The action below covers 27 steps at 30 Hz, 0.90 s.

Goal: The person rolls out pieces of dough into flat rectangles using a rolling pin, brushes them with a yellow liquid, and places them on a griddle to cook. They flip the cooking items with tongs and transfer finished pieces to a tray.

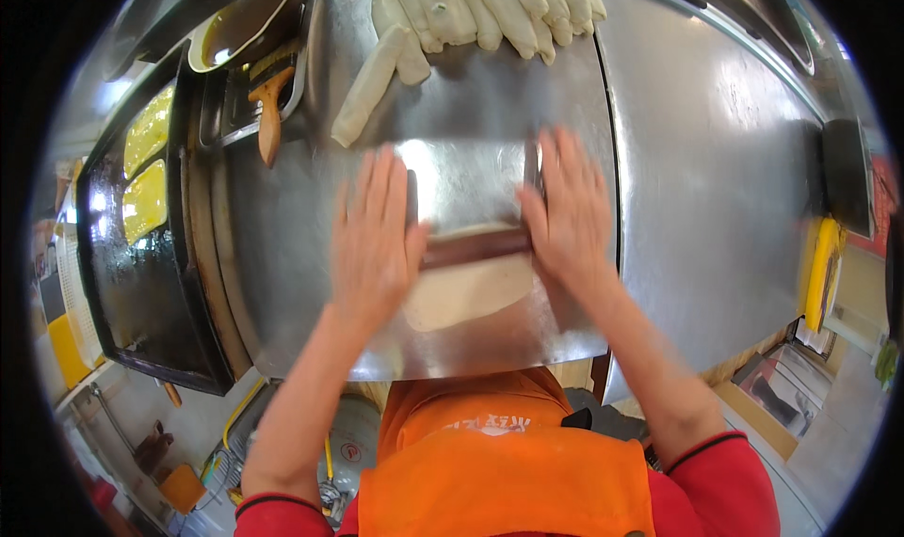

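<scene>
A flattened sheet of dough [470, 293] lies on the steel worktop [282, 254] before me. Across it runs a dark wooden rolling pin [477, 247], blurred. My left hand [374, 233] rests flat over its left end, fingers stretched forward. Over the right end lies my right hand [568, 205], palm down, thumb pointing inward. Neither hand is curled round the pin. Beyond the hands, several rolled dough pieces [452, 7] lie side by side at the worktop's far edge, and one long roll [371, 89] slants towards me at their left.
At left, a black griddle [134, 297] holds two yellow, egg-like sheets [146, 198]. A wooden-handled brush [270, 124] lies on a metal tray [233, 133] beside a pot of brown liquid [247, 25]. A second steel surface [699, 184] adjoins on the right, with a yellow object [823, 276] at its edge.
</scene>
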Available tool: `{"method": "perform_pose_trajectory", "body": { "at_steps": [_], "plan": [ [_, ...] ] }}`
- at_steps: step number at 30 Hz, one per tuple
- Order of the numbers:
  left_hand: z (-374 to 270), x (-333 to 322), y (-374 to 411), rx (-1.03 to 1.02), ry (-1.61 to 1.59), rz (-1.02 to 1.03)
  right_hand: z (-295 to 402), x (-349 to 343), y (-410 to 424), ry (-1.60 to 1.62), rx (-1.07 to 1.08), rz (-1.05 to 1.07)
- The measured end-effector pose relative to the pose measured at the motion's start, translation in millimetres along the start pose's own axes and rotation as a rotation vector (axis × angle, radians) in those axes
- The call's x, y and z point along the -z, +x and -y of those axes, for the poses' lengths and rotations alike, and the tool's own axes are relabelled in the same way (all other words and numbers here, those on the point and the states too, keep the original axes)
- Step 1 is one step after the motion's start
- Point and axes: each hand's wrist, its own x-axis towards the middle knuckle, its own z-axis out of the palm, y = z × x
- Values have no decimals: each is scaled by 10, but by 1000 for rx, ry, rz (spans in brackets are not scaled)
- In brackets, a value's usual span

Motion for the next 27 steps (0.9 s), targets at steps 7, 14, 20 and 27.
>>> {"method": "perform_pose_trajectory", "body": {
  "at_steps": [7,14,20,27],
  "plan": [
    [-451,3,-494,-49,-53,104,-143,142,-629,69,116,63],
    [-528,109,-1008,-286,-103,116,-120,490,-1088,194,94,182],
    [-112,12,-517,57,70,70,32,13,-205,7,109,30],
    [-301,17,-1207,63,-112,143,185,322,-943,45,156,220]
  ]
}}
